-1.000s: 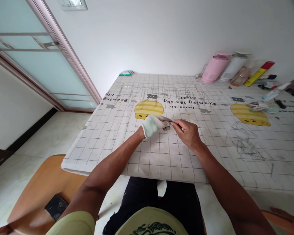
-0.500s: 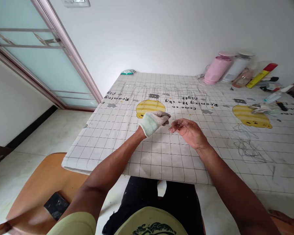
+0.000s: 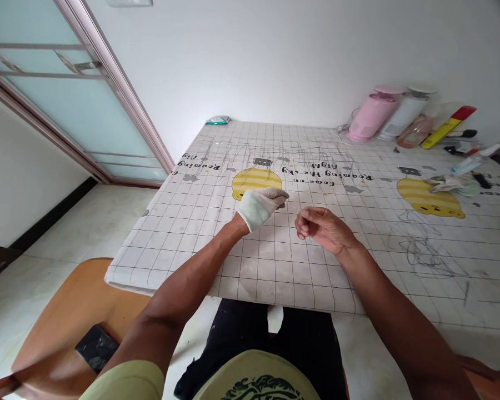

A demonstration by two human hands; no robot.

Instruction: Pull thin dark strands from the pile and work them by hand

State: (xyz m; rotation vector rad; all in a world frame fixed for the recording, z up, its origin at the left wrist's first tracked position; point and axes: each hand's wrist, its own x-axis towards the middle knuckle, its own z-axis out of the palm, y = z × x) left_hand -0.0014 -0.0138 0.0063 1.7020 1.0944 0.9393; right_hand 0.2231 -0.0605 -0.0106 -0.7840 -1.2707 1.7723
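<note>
My left hand (image 3: 263, 206) wears a pale glove and is closed above the checked tablecloth (image 3: 258, 261), its thumb and fingertips pinched together. Whatever is between those fingertips is too small to make out. To its right, my bare right hand (image 3: 323, 228) has its fingers curled in and pressed together over the cloth. A faint thin line shows in the gap between the hands; I cannot tell what it is. The hands are apart. A yellow striped print (image 3: 256, 180) on the cloth lies just behind the glove.
At the back right stand a pink cylinder (image 3: 370, 118), a white one (image 3: 403, 114), a bottle (image 3: 414, 132) and a yellow-red box (image 3: 448, 128). A crumpled glove (image 3: 448, 183) lies nearer. A small packet (image 3: 218, 120) is at the back left. A phone (image 3: 96, 348) rests on the chair (image 3: 70, 311).
My right hand has moved slightly right, away from the glove, and its fingers have curled in more. My left hand has hardly moved.
</note>
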